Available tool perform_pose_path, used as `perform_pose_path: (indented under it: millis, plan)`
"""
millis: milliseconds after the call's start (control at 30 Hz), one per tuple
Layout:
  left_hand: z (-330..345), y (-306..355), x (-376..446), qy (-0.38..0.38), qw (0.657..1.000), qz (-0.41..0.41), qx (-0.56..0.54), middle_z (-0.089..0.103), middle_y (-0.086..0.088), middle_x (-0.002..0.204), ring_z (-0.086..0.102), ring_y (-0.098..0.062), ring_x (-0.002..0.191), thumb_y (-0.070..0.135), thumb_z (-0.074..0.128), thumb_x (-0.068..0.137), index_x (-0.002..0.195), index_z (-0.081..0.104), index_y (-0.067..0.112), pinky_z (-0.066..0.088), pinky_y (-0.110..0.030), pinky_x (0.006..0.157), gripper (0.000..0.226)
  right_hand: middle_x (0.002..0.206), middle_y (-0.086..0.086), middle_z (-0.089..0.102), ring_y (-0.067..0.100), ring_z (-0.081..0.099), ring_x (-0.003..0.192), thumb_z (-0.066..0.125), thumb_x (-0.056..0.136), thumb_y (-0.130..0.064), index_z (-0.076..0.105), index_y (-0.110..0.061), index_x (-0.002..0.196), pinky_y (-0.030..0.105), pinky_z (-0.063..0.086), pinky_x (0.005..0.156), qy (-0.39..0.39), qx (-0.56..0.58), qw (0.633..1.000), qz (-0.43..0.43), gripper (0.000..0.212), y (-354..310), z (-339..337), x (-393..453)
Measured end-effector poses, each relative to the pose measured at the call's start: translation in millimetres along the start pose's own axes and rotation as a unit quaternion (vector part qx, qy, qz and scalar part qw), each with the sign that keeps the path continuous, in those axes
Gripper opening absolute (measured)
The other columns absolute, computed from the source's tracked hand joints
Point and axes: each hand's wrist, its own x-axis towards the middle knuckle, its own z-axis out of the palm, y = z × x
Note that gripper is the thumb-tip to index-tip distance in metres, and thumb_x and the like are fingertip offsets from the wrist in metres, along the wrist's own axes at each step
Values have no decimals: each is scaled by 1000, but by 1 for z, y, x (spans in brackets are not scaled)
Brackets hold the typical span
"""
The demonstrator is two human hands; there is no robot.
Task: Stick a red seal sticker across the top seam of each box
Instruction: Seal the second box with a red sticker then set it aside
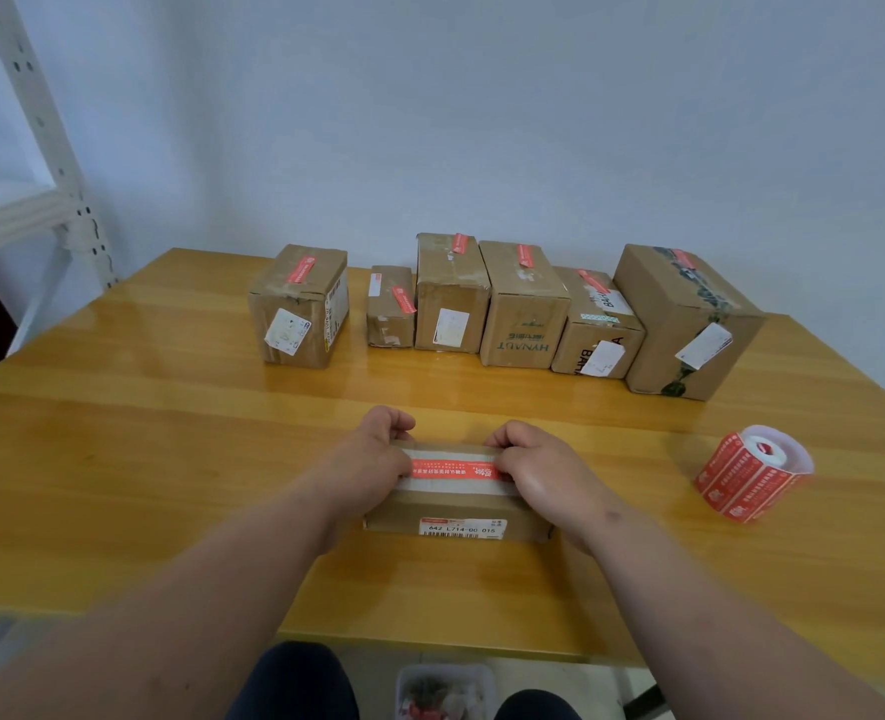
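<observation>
A small cardboard box (pixel 458 514) lies on the wooden table (pixel 170 433) right in front of me. A red seal sticker (pixel 453 469) runs along its taped top seam. My left hand (pixel 373 459) grips the box's left end with curled fingers, its thumb on the sticker's left end. At the right end, my right hand (pixel 539 467) grips the box the same way, with its thumb on the sticker. Both hands hide the box's ends.
Several cardboard boxes (pixel 523 304) with red stickers on top stand in a row at the table's back. A roll of red stickers (pixel 752 472) lies to the right. A white shelf frame (pixel 40 163) stands at the left. A small bin (pixel 445 691) sits on the floor.
</observation>
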Motion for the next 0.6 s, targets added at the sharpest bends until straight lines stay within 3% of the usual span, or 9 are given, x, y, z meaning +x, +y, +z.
perform_pose_path:
  millis: [167,233,333,467,600]
  plan:
    - [5,3,-1,18,1000,16,14,51,3,110,54,-15,90,18,51,97,121,45,24,48,-29,75,25,101,-1,63,20,57,96,46,97,-29,61,-19,95,40,46,87,10,-15,1000,-9,18,-1,2,-1]
    - [6,2,0,20,999,16,23,50,2,113,55,-17,93,17,54,96,121,45,24,48,-32,79,28,102,-2,63,19,57,95,48,95,-25,60,-22,92,39,45,86,6,-19,1000,-10,13,0,2,0]
    - [4,3,1,18,1000,8,16,50,0,117,53,-18,94,8,48,95,123,46,23,47,-33,82,31,106,0,63,21,57,99,43,94,-13,61,-22,93,39,45,89,2,3,1000,-4,21,1,0,-2]
    - [3,3,-2,8,1000,9,11,51,2,113,53,-15,92,19,47,98,122,44,25,45,-29,75,25,101,-3,63,20,59,97,52,91,-34,60,-25,91,43,47,90,-7,-3,1000,-16,12,1,1,-3]
    - [0,2,-1,-3,1000,6,26,49,1,121,55,-21,104,13,55,93,123,45,26,49,-37,92,34,108,-2,62,20,60,98,59,86,-25,59,-27,94,40,50,87,-36,1,999,-15,8,1,-2,-2]
